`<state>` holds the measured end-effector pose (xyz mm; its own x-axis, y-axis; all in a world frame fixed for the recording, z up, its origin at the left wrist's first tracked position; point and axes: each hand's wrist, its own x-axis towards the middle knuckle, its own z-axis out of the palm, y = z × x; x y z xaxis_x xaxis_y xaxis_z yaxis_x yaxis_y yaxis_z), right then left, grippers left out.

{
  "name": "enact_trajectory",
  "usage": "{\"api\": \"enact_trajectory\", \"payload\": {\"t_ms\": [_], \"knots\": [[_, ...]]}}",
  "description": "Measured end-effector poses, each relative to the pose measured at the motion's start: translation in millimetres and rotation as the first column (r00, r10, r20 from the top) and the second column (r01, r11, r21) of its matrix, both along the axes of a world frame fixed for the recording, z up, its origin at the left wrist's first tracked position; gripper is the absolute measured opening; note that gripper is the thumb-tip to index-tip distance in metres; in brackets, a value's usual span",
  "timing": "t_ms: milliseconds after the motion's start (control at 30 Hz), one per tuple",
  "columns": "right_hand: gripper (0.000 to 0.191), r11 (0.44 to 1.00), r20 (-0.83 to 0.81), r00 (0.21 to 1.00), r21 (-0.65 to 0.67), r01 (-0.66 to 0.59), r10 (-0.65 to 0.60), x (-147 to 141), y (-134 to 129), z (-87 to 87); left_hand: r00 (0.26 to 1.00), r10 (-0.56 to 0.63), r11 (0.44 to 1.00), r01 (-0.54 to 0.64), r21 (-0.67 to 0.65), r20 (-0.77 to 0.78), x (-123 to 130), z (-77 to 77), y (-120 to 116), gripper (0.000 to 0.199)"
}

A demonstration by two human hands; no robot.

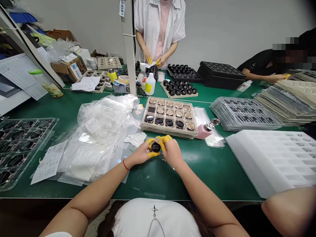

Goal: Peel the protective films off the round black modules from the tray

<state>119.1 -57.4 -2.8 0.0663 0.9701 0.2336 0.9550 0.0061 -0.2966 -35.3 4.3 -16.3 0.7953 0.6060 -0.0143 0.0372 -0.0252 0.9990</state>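
Yellow finger covers (155,154) tip the left hand (145,153), curled round a black disc (155,147), and the right hand (170,149), pinching a pale scrap (157,140) at its top. Just beyond, stacked trays (170,132) of round pieces (169,112) rest on the green tabletop (209,171).

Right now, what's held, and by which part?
Round black disc with pale lettering, by its rim, in the left hand; right hand at its upper edge.
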Motion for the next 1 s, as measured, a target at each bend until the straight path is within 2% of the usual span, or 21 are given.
{"api": "enact_trajectory", "payload": {"t_ms": [133, 233, 333, 400, 467, 567, 633, 700, 767, 833, 867, 933, 1000], "knots": [[0.024, 1.0, -0.186, 0.982, -0.006, 0.018, -0.019, 18, -4, -0.1, 1.0, -0.022, 0.998, 0.022, -0.058, -0.006, 1, 1.9, -1, 0.049], [0.029, 0.99, -0.318, 0.938, -0.086, 0.116, -0.137, 45, -10, -9.0, 0.999, -0.032, 0.996, 0.03, -0.088, -0.029, 1, 3.8, -2, 0.047], [0.026, 0.939, -0.18, 0.935, -0.217, 0.266, -0.306, 63, -15, -19.6, 0.997, 0.0, 1.0, -0.001, -0.009, -0.081, 0, 5.5, -3, 0.05], [0.027, 0.937, -0.162, 0.929, -0.17, 0.306, -0.333, 60, -16, -23.1, 0.994, 0.026, 0.999, -0.021, 0.044, -0.107, 0, 5.9, -5, 0.054], [0.032, 0.968, -0.344, 0.905, -0.11, 0.224, -0.248, 42, -15, -23.0, 0.996, 0.015, 0.999, -0.011, 0.042, -0.09, 0, 5.6, -6, 0.057], [0.046, 0.988, -0.628, 0.771, -0.154, 0.011, -0.107, 10, -2, -17.0, 1.0, -0.004, 1.0, 0.004, -0.009, -0.015, 0, 3.0, -5, 0.067], [0.049, 0.988, -0.711, 0.701, -0.142, -0.061, -0.059, 0, 19, -8.2, 0.999, 0.046, 0.998, -0.046, -0.039, 0.018, -1, -0.4, -1, 0.073], [0.039, 0.998, -0.725, 0.689, -0.047, -0.034, -0.01, 3, 52, 4.4, 0.993, 0.114, 0.991, -0.113, -0.066, 0.021, -3, -4.4, 3, 0.071], [0.035, 0.997, -0.633, 0.773, 0.028, 0.07, -0.036, 13, 93, 18.3, 0.989, 0.146, 0.985, -0.144, -0.095, 0.004, -5, -7.4, 8, 0.065], [0.037, 0.983, -0.445, 0.884, 0.035, 0.18, -0.146, 22, 133, 30.1, 0.989, 0.147, 0.983, -0.148, -0.11, -0.016, -5, -8.0, 10, 0.059], [0.037, 0.978, -0.392, 0.904, 0.036, 0.203, -0.174, 24, 150, 34.3, 0.989, 0.146, 0.983, -0.147, -0.107, -0.024, -5, -7.1, 10, 0.058], [0.035, 0.979, -0.312, 0.932, 0.028, 0.2, -0.182, 23, 176, 39.1, 0.989, 0.146, 0.986, -0.149, -0.08, -0.039, -4, -3.3, 8, 0.055], [0.03, 0.985, -0.249, 0.955, 0.03, 0.172, -0.159, 20, 188, 40.0, 0.987, 0.151, 0.987, -0.154, -0.049, -0.057, -4, 1.5, 5, 0.052]]}}
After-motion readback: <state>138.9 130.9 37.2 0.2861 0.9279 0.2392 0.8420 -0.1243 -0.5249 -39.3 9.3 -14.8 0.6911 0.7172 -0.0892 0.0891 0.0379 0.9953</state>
